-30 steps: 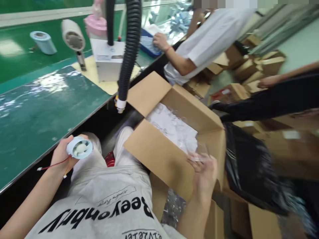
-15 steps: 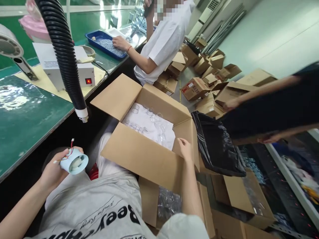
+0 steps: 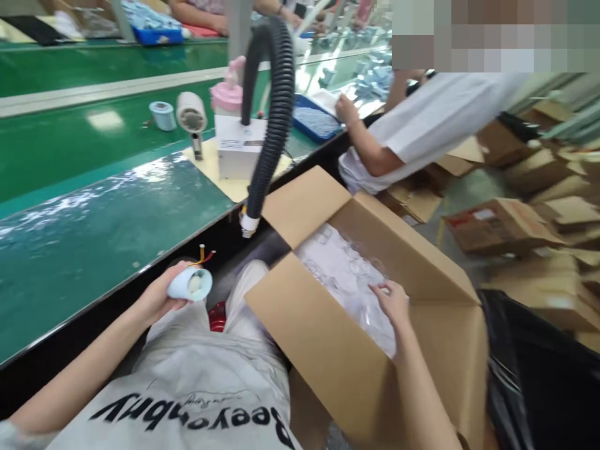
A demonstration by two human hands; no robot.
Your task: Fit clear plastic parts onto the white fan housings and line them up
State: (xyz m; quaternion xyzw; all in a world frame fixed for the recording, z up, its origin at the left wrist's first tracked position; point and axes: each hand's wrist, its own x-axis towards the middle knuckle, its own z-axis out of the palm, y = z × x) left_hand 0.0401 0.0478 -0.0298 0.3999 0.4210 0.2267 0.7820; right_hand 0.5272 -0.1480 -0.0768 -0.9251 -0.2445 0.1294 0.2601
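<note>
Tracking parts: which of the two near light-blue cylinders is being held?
The fan housing in the left hand, its wires sticking up; the other cylinder sits on the green worktop.

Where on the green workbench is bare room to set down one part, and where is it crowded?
The near stretch of the green workbench, between its front edge and the brighter green strip, looks bare. Crowded: the yellow sheet, where the dryer-shaped tool and white box stand, with the black hose hanging in front.
</note>
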